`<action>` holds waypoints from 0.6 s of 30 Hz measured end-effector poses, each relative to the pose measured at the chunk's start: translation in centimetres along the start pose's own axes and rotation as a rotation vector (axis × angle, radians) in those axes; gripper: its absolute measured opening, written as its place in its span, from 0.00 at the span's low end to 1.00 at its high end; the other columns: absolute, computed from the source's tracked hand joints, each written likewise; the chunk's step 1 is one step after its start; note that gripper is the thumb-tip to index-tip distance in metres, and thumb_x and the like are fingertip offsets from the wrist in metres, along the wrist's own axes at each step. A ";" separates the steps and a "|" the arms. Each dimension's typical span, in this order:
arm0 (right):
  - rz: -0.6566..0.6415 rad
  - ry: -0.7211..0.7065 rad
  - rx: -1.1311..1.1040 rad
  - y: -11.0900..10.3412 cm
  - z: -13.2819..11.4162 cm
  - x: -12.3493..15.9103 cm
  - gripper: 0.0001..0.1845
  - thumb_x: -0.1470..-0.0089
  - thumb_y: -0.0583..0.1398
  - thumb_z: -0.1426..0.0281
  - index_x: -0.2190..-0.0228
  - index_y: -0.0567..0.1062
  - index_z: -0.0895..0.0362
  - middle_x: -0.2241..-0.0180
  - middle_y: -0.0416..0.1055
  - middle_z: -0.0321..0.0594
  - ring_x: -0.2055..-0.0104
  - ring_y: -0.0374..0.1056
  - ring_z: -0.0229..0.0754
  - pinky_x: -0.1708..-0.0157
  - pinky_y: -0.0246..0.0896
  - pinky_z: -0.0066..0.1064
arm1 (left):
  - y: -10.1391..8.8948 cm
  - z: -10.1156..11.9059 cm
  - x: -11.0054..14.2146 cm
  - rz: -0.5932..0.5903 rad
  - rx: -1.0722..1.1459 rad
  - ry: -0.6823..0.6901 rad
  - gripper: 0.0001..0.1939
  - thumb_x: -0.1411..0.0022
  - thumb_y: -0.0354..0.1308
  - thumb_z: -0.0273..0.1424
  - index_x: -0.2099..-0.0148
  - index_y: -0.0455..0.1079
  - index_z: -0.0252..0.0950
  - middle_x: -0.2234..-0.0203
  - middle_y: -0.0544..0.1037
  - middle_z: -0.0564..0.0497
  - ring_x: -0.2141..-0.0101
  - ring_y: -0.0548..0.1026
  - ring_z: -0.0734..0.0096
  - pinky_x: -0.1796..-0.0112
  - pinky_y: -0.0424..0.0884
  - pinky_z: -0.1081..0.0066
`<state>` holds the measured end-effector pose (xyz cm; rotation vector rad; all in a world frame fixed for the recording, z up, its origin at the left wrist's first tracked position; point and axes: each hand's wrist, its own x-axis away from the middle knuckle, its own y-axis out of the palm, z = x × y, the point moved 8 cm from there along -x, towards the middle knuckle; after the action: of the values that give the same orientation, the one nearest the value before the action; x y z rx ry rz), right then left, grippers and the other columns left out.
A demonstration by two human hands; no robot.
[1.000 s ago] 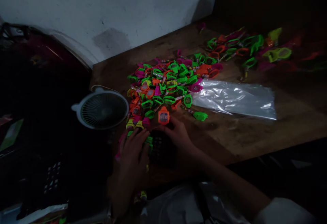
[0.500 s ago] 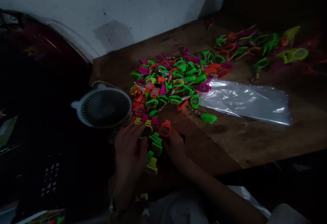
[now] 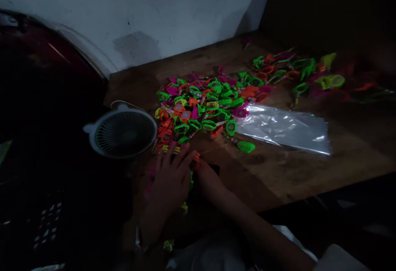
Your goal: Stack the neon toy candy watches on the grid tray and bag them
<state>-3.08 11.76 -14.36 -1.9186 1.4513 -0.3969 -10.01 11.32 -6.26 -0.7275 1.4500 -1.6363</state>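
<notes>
- Nearest, a small bright-yellow plastic piece lies in the dark below the left wrist.
- The left hand is palm down over green, yellow and magenta plastic pieces, fingers slightly parted; its underside is hidden, so I cannot tell whether its grip pinches anything.
- The right hand seems, as far as the dim light allows, to have its grip pinching an orange plastic toy watch, which sits between the two hands at the left fingertips.
- Just beyond, a heap of neon toy watches covers part of the brown wooden counter.
- Left of the heap is a round white-rimmed fan; at its right, a flat clear plastic bag.
- Farther right, a looser, partly blurred scatter of similar watches.
- Behind stands a stained whitish wall.
</notes>
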 end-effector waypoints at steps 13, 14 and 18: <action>-0.058 0.349 0.502 -10.0 9.3 3.7 0.25 0.43 0.52 0.78 0.44 0.63 0.59 0.57 0.68 0.54 0.68 0.71 0.45 0.69 0.66 0.35 | 0.1 -0.4 -3.1 0.179 0.040 -0.161 0.29 0.43 0.58 0.37 0.41 0.60 0.35 0.50 0.73 0.43 0.47 0.67 0.56 0.42 0.52 0.53; -0.037 0.315 0.392 -10.1 9.4 3.7 0.23 0.43 0.53 0.77 0.45 0.65 0.59 0.57 0.69 0.54 0.68 0.72 0.45 0.68 0.66 0.34 | 0.1 -0.4 -3.0 0.185 0.051 -0.158 0.29 0.42 0.57 0.36 0.40 0.59 0.35 0.50 0.73 0.44 0.48 0.69 0.57 0.42 0.52 0.53; 0.013 0.206 -0.025 -12.1 10.1 3.5 0.18 0.47 0.53 0.77 0.56 0.75 0.57 0.58 0.74 0.48 0.60 0.72 0.46 0.59 0.66 0.37 | 0.0 0.1 -2.8 0.208 0.057 -0.104 0.25 0.40 0.54 0.33 0.41 0.60 0.34 0.53 0.75 0.45 0.51 0.71 0.60 0.42 0.53 0.53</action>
<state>12.94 13.62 -13.98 -1.9328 1.6061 -0.5877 -8.51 13.71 -6.02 -0.5995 1.3523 -1.4538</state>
